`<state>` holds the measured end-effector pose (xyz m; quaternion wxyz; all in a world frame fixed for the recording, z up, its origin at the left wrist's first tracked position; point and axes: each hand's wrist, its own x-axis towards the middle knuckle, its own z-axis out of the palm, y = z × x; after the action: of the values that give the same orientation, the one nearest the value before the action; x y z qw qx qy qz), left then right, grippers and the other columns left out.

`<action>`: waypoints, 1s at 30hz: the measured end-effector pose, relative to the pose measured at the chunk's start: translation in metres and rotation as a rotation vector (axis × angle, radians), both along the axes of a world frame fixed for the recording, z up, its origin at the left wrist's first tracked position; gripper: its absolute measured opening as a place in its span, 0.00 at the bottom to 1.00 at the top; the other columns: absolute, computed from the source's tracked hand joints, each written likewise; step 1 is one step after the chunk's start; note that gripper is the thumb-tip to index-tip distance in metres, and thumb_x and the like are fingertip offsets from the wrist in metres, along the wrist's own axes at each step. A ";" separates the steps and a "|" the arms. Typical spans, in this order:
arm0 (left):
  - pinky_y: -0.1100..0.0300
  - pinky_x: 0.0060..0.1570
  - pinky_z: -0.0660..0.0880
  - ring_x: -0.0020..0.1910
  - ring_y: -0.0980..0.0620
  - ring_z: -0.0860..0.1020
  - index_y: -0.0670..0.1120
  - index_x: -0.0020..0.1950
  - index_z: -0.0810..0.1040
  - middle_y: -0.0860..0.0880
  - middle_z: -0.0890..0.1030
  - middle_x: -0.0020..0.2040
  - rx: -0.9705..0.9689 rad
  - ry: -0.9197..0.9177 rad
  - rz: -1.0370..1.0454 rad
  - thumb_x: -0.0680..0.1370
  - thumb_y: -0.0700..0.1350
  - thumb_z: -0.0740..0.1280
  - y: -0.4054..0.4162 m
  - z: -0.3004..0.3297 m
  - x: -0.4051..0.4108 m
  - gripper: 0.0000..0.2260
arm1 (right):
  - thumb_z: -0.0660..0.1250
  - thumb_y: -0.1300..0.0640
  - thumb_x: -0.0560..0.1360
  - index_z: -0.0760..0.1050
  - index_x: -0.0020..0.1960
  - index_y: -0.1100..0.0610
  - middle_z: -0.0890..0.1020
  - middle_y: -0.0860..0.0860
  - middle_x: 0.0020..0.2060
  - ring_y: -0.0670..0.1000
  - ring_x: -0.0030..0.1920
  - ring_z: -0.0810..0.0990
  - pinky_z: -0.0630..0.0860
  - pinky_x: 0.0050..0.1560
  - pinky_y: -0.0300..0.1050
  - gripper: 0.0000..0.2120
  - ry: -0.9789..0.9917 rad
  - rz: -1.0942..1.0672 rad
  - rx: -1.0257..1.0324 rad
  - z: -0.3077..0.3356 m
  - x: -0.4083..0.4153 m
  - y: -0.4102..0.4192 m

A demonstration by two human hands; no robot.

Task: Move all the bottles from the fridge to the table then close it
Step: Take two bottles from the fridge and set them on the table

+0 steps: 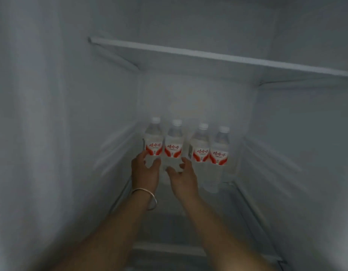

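Nearest the camera, two bare forearms are stretched into the open fridge (42, 133), a thin metal bangle (147, 196) worn on the left wrist. The left hand (144, 170) is spread with relaxed fingers just in front of the leftmost water bottle (154, 141); the right hand (181, 175) is likewise spread in front of the second water bottle (174, 143). Nothing is grasped by either hand; whether fingertips already touch the plastic cannot be told through the blur.

Behind the hands, four red-labelled bottles are stood upright in a row at the back of the glass shelf (247, 202), the third water bottle (200, 147) and the fourth water bottle (220, 151) being to the right of the second. Above the row, an upper shelf (208, 55) is seen.

The step in hand is judged to be the first reach, with all bottles left to be moved. Next, the two left bottles are probably to be gripped round the body and drawn out upright.
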<state>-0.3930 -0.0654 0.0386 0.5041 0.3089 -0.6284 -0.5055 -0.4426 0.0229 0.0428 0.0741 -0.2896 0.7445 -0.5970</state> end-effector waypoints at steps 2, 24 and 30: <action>0.60 0.51 0.69 0.52 0.50 0.75 0.46 0.56 0.76 0.50 0.76 0.51 -0.074 0.044 0.014 0.73 0.42 0.70 -0.010 0.011 -0.007 0.12 | 0.67 0.54 0.74 0.61 0.73 0.53 0.71 0.45 0.61 0.44 0.61 0.71 0.65 0.57 0.38 0.30 0.037 0.010 -0.028 0.006 -0.007 -0.013; 0.49 0.56 0.77 0.49 0.51 0.82 0.49 0.56 0.76 0.50 0.84 0.50 0.110 0.077 -0.155 0.56 0.67 0.72 -0.065 -0.014 -0.048 0.34 | 0.78 0.47 0.63 0.71 0.53 0.45 0.81 0.46 0.47 0.46 0.47 0.81 0.78 0.49 0.46 0.23 -0.022 -0.107 -0.243 -0.027 -0.069 -0.081; 0.47 0.58 0.76 0.51 0.51 0.82 0.51 0.56 0.78 0.51 0.84 0.51 0.168 0.118 -0.132 0.58 0.68 0.70 -0.035 -0.014 -0.005 0.32 | 0.78 0.45 0.60 0.71 0.52 0.45 0.82 0.47 0.45 0.49 0.46 0.82 0.79 0.50 0.48 0.24 0.032 -0.092 -0.195 -0.027 -0.034 -0.051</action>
<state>-0.3981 -0.1007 0.0246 0.4783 0.2776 -0.5719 -0.6058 -0.4765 -0.0284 0.0157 0.0063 -0.2703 0.6964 -0.6648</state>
